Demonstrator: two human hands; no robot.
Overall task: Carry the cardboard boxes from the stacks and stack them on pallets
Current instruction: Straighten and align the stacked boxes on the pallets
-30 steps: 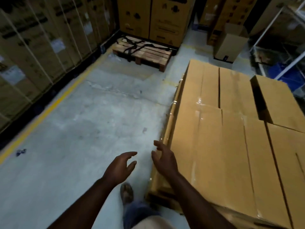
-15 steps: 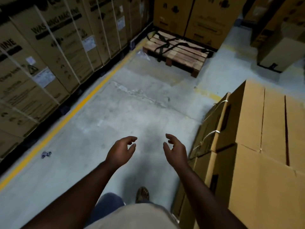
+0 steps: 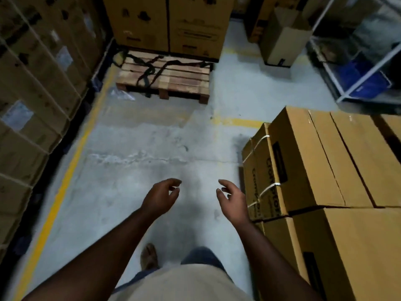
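My left hand [image 3: 159,197]: out in front of me over the grey floor [image 3: 134,170], fingers loosely curled and apart, nothing in it.
My right hand [image 3: 232,199]: level with the left, palm turned inward, fingers relaxed and spread, carrying nothing.
Gap between my hands: bare concrete showed through it, and the two hands did not touch.
Stack of cardboard boxes [image 3: 321,170]: just to the right of my right hand, near it but not touching; the printed side faced my palm.
Straps [image 3: 265,189]: pale bands ran over the stack's near corner, right beside my right fingers.
Nearest box [image 3: 358,246]: lower right, alongside my right forearm.
Wooden pallet [image 3: 165,78]: well ahead of both hands, a little left of centre, flat on the floor with black strapping [image 3: 152,70] lying loose across its boards.
Tall cartons [image 3: 169,22]: standing right behind the pallet.
Strapped cartons [image 3: 36,83]: a wall of them far off my left hand.
Yellow line [image 3: 65,181]: ran along the floor between that wall and my left arm.
My shoe [image 3: 149,256]: on the floor below my hands.
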